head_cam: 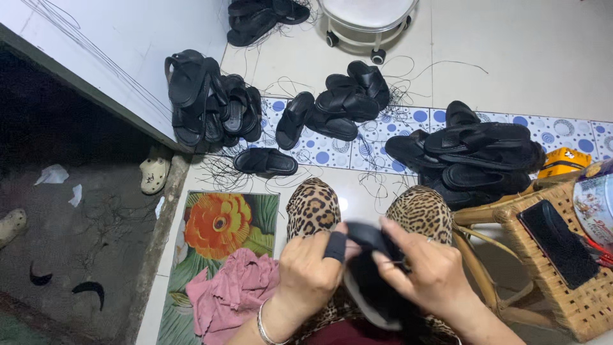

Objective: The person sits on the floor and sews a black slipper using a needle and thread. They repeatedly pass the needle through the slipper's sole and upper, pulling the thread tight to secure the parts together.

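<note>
Figure: the black sandal (377,287) lay over the person's lap, above the leopard-print knees. The left hand (311,271) was closed around its strap, one finger in a black sleeve, while the right hand (429,271) pinched something too fine to identify at the upper. Good practice, judging by this, called for a firm left grip and short, controlled right-hand pulls.

A single view, from a camera worn on the person's head, looks steeply down over the lap. The left hand (306,271) and right hand (431,271) sit close under the lens at the bottom edge of the frame, with the knees just beyond them. Farther off, toward the top edge, the tiled floor (511,57) spreads out and reaches as far as a wheeled stool (367,22). A wicker stool (575,294) is cut by the right edge, and a dark step-down area fills the left side.
</note>
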